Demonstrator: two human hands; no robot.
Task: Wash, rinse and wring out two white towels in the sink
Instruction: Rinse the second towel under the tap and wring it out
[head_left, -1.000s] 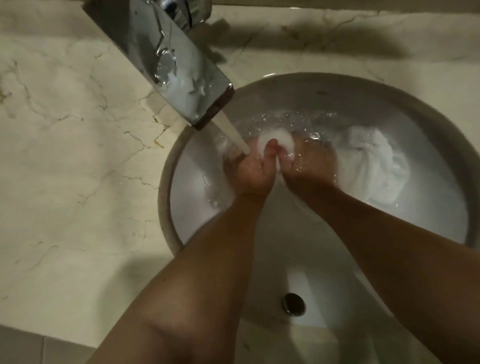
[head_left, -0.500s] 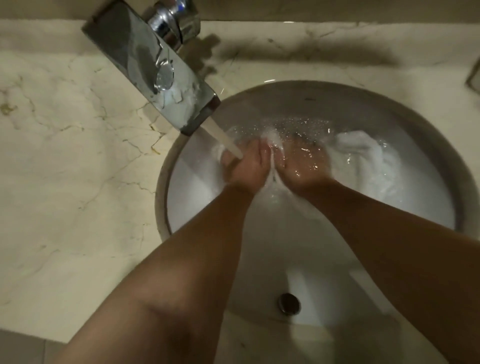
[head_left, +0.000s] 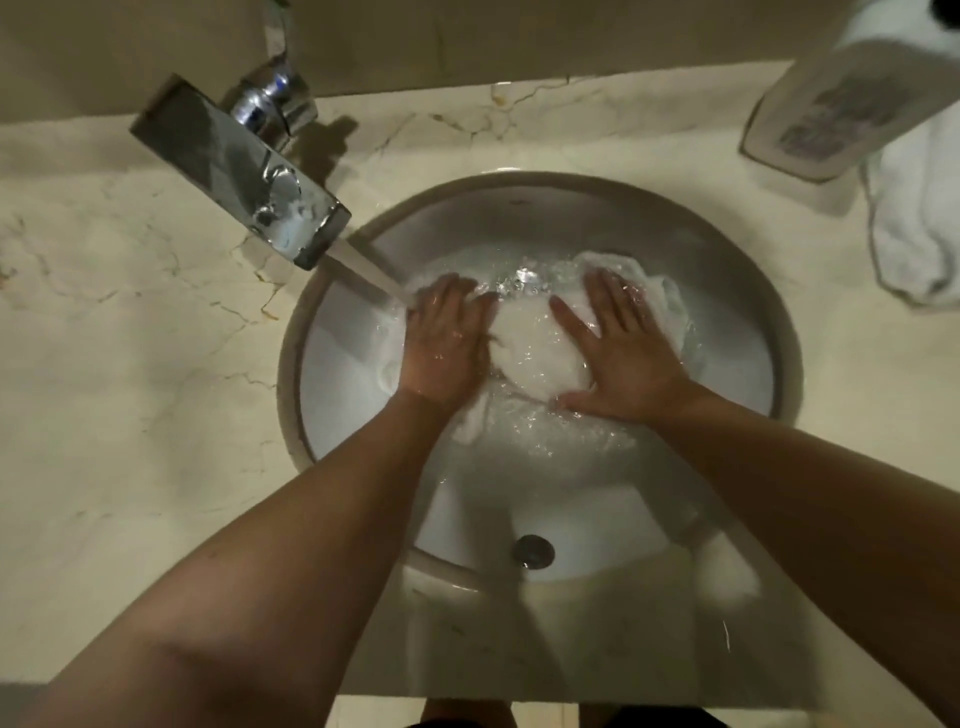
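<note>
Above the drain (head_left: 533, 550), the left hand (head_left: 445, 344) and right hand (head_left: 621, 345) press flat, fingers spread, on a soaked white towel (head_left: 537, 349) in the sink (head_left: 737, 270), so washing seems underway with rinsing and wringing left, while the faucet (head_left: 244, 171) runs beyond and a bottle (head_left: 852, 104) and another towel (head_left: 914, 228) sit far right of the drain.

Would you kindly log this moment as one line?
left hand flat on towel | right hand flat on towel | tap running | sink

Left hand (head_left: 445, 343) and right hand (head_left: 621, 345) parted; flattened on towel (head_left: 535, 353)
</note>
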